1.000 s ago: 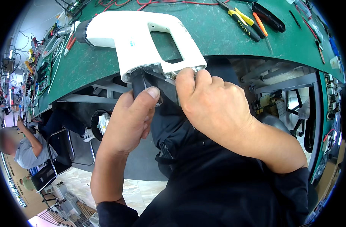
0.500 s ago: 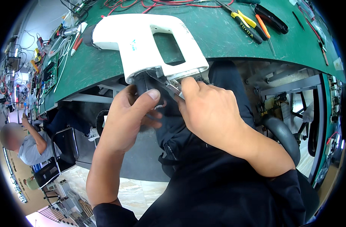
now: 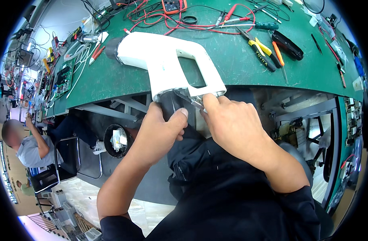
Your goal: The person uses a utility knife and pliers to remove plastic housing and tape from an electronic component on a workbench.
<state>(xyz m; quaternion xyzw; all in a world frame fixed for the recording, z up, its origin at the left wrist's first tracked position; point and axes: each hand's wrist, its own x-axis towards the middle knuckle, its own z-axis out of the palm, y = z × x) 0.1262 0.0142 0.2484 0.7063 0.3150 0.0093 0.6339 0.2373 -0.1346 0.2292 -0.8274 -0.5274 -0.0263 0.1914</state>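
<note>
Left hand: thumb and fingers clamped around the black tube [image 3: 170, 103], below the housing; the hand [image 3: 162, 132] is wrapped about the tube's free end.
Right hand: fingers curled at the handle's near end; the hand [image 3: 237, 122] covers that spot, so I cannot tell whether it is clamped on anything. A small metal piece [image 3: 198, 105] seems to sit by its fingertips.
White housing: the housing [image 3: 164, 66] lies just beyond both hands, its open end over the left hand, its handle loop toward the right, partly over the counter [image 3: 123, 86].
Black collar: on the housing's far end, the collar [image 3: 113, 51] points up and left from the left hand.
Beyond the right hand: yellow-black pliers [image 3: 263, 54], an orange screwdriver [image 3: 278, 55] and a black shell [image 3: 287, 45].
Farthest ahead: red-and-black meter [image 3: 174, 5], black ring [image 3: 189, 20].
Left of the left hand: bin [image 3: 108, 141] below, then a seated person [image 3: 33, 149].
</note>
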